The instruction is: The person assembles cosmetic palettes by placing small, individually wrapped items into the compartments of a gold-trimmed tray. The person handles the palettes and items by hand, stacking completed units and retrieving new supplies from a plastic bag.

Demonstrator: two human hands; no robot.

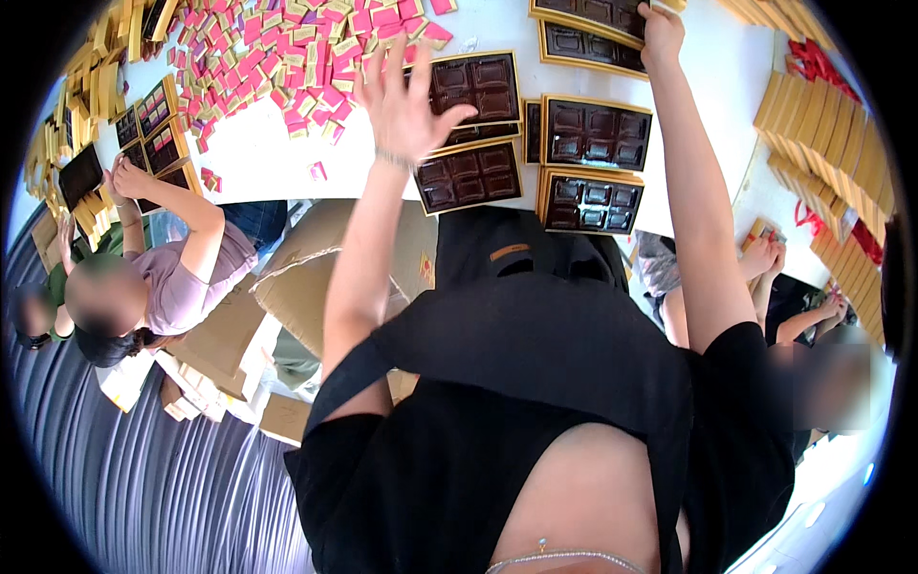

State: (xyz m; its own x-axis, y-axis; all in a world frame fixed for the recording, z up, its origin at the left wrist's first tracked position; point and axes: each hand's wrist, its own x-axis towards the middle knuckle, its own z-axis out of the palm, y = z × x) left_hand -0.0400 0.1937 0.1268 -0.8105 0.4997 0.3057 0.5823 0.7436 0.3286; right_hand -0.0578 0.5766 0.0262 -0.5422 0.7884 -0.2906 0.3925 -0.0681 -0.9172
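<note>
My left hand (402,110) is spread flat with fingers apart above a gold-edged box with a dark brown compartment tray (486,88). A similar box (469,178) lies nearer to me, below my left wrist. At the far side, my right hand (662,38) grips the right edge of another gold-edged box (598,11), which is cut off by the picture's top. Under that one, a further box (593,48) shows partly. Two more boxes with glossy dark trays, one (598,132) farther and one (593,203) nearer, lie between my forearms.
Many small pink, gold and purple wrapped pieces (296,57) cover the white table (277,167) at the far left. Gold boxes (822,124) stand in rows at the right. A co-worker in a mauve shirt (196,263) handles boxes at the left; others work at the right. Cardboard cartons (316,258) stand beside me.
</note>
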